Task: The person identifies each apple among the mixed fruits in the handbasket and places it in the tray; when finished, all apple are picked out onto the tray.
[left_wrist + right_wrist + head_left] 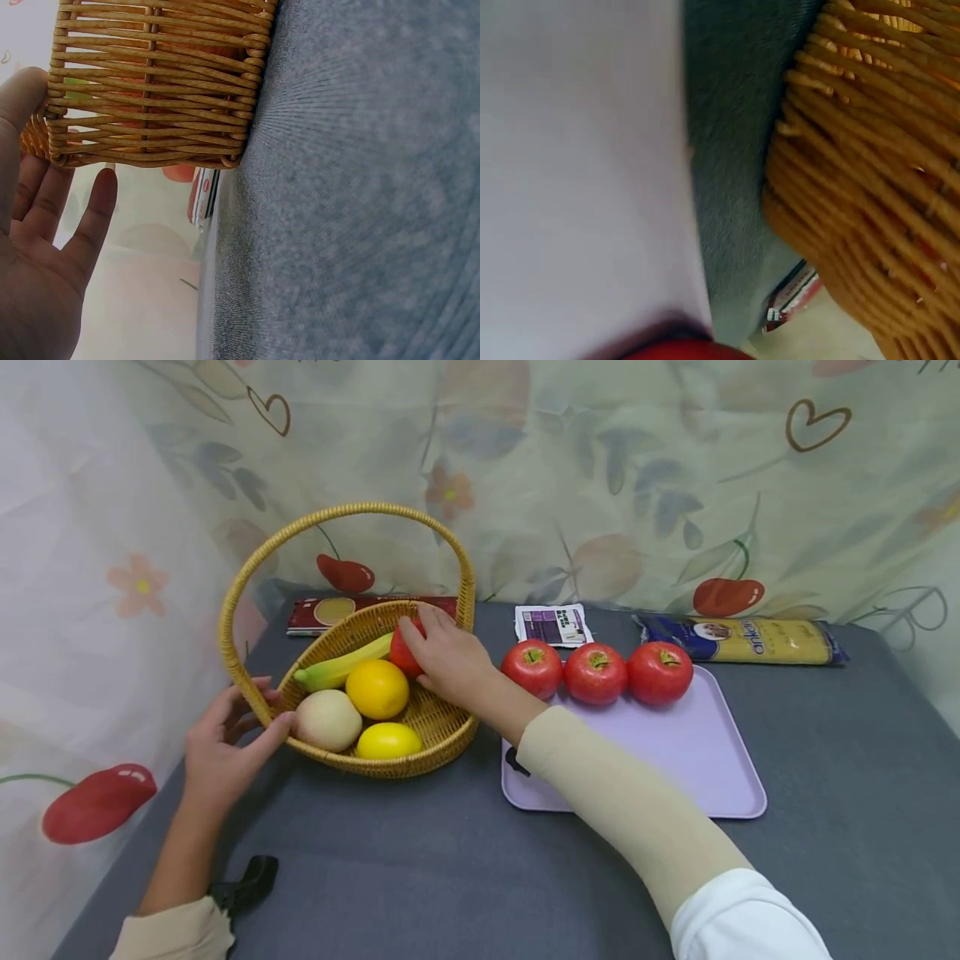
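A wicker basket (405,766) with a tall arched handle stands on the left of the table. My left hand (221,743) grips its left rim by the foot of the handle, thumb in front and fingers behind; the left wrist view shows the thumb (22,97) against the weave. Over the basket's right side, my right hand (457,660) holds a red apple (403,650), partly hidden by the fingers. Beside that apple lie a banana (341,668), an orange (377,690), a pale peach (327,721) and a lemon (389,741).
On the right, a lilac tray (697,760) carries three red apples (595,674) along its far edge. Behind stand a yellow-and-blue pasta pack (750,639), a small white-and-purple packet (553,625) and a dark red package (307,617). A patterned curtain (525,485) hangs behind the table.
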`<state>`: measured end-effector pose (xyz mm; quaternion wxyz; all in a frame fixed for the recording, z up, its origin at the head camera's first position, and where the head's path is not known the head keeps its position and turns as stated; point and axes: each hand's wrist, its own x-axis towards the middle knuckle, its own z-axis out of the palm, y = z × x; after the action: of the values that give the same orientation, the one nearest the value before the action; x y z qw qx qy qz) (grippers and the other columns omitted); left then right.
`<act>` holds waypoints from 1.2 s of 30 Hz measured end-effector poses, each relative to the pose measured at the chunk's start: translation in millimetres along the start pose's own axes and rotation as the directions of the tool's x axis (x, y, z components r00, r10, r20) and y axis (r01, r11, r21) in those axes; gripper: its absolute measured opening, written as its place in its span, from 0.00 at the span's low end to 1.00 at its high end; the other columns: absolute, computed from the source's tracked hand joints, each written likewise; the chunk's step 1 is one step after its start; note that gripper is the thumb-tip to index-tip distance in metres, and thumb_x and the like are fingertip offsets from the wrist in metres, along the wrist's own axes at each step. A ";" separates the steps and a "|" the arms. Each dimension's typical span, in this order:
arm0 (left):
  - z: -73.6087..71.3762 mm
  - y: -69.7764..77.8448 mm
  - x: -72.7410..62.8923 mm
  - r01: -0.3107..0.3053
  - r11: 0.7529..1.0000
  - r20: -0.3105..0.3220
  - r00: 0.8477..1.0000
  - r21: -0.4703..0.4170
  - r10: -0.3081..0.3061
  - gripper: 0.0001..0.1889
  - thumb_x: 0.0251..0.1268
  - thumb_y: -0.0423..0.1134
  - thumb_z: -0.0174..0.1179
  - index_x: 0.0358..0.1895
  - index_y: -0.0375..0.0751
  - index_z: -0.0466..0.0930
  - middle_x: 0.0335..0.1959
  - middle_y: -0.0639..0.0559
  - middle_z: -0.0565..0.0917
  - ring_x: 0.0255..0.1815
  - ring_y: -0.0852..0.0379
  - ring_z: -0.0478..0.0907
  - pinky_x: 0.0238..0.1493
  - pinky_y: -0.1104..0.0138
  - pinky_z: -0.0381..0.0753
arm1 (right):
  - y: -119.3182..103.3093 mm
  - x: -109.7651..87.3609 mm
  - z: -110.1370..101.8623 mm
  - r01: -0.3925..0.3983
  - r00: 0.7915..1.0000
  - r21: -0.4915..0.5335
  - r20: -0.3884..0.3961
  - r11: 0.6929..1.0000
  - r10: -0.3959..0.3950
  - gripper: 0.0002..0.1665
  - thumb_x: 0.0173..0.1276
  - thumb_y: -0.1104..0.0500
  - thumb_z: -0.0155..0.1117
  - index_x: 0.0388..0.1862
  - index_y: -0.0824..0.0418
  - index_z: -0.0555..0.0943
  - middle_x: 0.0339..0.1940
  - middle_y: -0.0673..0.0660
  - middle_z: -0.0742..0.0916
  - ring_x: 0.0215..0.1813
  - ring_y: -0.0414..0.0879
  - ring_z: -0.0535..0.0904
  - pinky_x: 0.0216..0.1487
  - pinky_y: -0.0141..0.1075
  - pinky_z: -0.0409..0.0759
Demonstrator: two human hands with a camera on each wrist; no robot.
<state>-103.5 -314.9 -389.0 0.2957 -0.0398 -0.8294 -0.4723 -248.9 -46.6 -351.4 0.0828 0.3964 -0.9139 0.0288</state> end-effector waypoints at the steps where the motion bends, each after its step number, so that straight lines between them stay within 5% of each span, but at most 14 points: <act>1: -0.1 0.0 -0.1 0.003 1.000 0.002 1.000 -0.002 -0.003 0.27 0.53 0.22 0.71 0.59 0.31 0.78 0.47 0.49 0.84 0.49 0.62 0.81 0.48 0.79 0.78 | -0.6 1.2 0.8 -0.010 1.000 -0.006 0.007 1.000 0.010 0.49 0.66 0.47 0.72 0.78 0.62 0.59 0.76 0.69 0.63 0.77 0.59 0.59 0.64 0.47 0.75; 11: -0.3 0.8 -0.8 0.018 1.000 0.003 1.000 0.002 -0.018 0.27 0.53 0.22 0.72 0.60 0.32 0.78 0.47 0.51 0.83 0.49 0.62 0.81 0.48 0.79 0.78 | -7.2 8.7 2.3 -0.083 0.994 -0.036 0.070 0.996 0.085 0.53 0.63 0.46 0.75 0.79 0.60 0.57 0.72 0.67 0.69 0.75 0.59 0.61 0.66 0.46 0.73; 16: -0.3 0.4 -1.3 0.013 1.000 0.004 1.000 0.000 -0.013 0.27 0.53 0.22 0.72 0.59 0.32 0.78 0.47 0.52 0.83 0.49 0.62 0.81 0.48 0.79 0.78 | -6.1 7.3 4.0 -0.058 0.998 -0.001 0.002 0.998 0.058 0.51 0.61 0.49 0.76 0.77 0.59 0.61 0.66 0.65 0.72 0.69 0.58 0.66 0.65 0.45 0.75; 26: -1.0 2.9 -0.7 0.042 0.999 0.012 0.999 0.010 -0.042 0.28 0.55 0.24 0.72 0.61 0.33 0.78 0.48 0.50 0.83 0.50 0.62 0.80 0.49 0.79 0.78 | -4.0 4.9 4.1 0.005 0.993 0.103 -0.117 0.995 0.007 0.48 0.61 0.51 0.73 0.75 0.57 0.61 0.69 0.65 0.67 0.64 0.60 0.67 0.63 0.45 0.75; 36: -0.7 2.3 -0.6 0.037 0.999 0.017 0.999 0.003 -0.037 0.27 0.55 0.24 0.72 0.61 0.33 0.77 0.49 0.49 0.83 0.51 0.61 0.80 0.49 0.79 0.78 | -0.3 0.7 2.7 0.090 0.952 0.135 -0.302 0.987 -0.046 0.39 0.62 0.48 0.66 0.69 0.62 0.69 0.64 0.63 0.72 0.59 0.58 0.69 0.60 0.43 0.73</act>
<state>-101.9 -314.0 -387.3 0.2797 -0.0279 -0.8332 -0.4761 -249.5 -47.6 -353.9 0.1908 0.4238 -0.8721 0.1528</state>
